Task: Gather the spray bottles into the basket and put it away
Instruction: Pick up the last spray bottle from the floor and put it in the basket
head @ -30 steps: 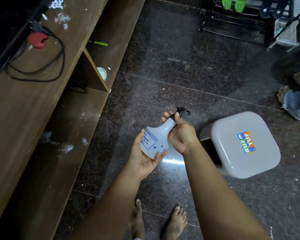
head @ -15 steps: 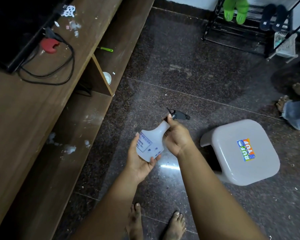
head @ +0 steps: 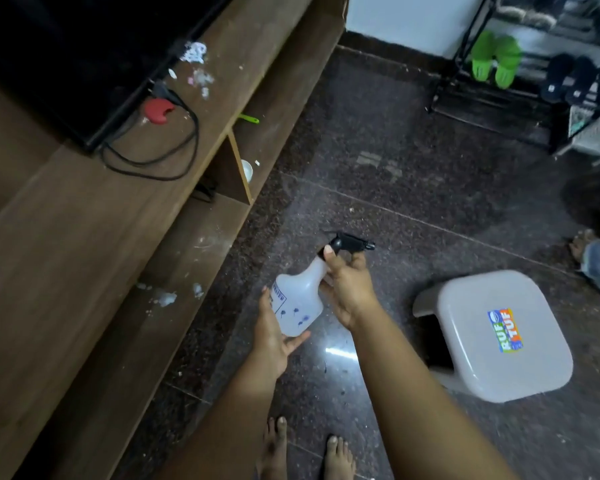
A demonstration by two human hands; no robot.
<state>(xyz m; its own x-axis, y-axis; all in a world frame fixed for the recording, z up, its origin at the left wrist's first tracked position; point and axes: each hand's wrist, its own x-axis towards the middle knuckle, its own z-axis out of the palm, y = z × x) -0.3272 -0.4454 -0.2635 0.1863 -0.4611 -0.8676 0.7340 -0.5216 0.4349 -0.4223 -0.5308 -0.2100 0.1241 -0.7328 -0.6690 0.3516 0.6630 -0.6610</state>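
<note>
A translucent white spray bottle (head: 300, 299) with a black trigger head and blue print hangs in the air over the dark floor, tilted with its nozzle up and to the right. My right hand (head: 349, 289) grips its neck just below the trigger. My left hand (head: 274, 336) cups the bottle's base from below, fingers spread along its side. A white slatted basket (head: 591, 131) stands on the floor at the far right, beside the shoe rack.
A long wooden TV unit (head: 84, 271) with a low shelf runs along the left. A grey plastic stool (head: 499, 334) stands to the right of my hands. A black shoe rack (head: 520, 84) holds green slippers at the back. Another person's feet (head: 589, 251) show at the right edge.
The bottle has tilted so its nozzle points more to the right. My left hand has opened somewhat under the base. The camera has tipped upward, showing more of the wall and rack.
</note>
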